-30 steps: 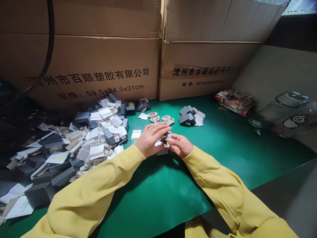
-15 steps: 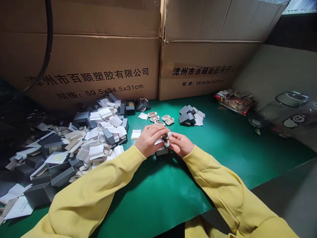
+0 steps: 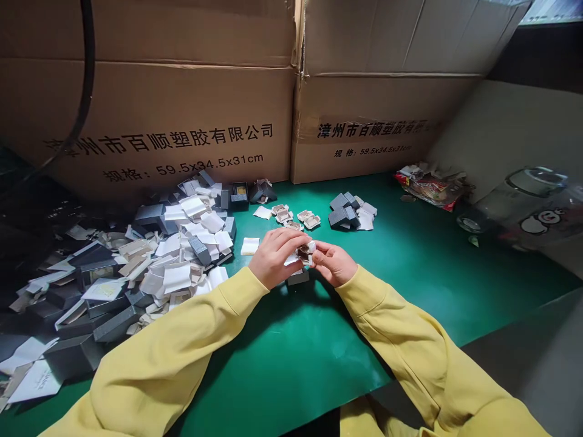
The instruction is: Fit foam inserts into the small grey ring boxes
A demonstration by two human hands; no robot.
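Observation:
Both of my hands meet over the middle of the green table. Between them is a small white insert [image 3: 311,247] with a dark brown inside, mostly covered by fingers. My left hand [image 3: 276,255] wraps its fingers over it from the left. From the right, my right hand [image 3: 334,262] pinches its edge between thumb and fingers. Just below my hands a dark grey box [image 3: 297,277] shows in part on the table. Several small beige trays [image 3: 308,219] lie beyond my fingers, and a white pad [image 3: 250,246] lies left of my left hand.
A large heap of grey boxes and white inserts [image 3: 177,276] spreads over the left side. A smaller pile of grey boxes [image 3: 344,212] lies at the back. Two big cardboard cartons [image 3: 182,103] stand behind. At right are a red plastic bag [image 3: 430,185] and a clear jar [image 3: 514,203].
The white insert between my hands has turned slightly, and the fingers of my right hand have shifted a little on it. All else looks the same.

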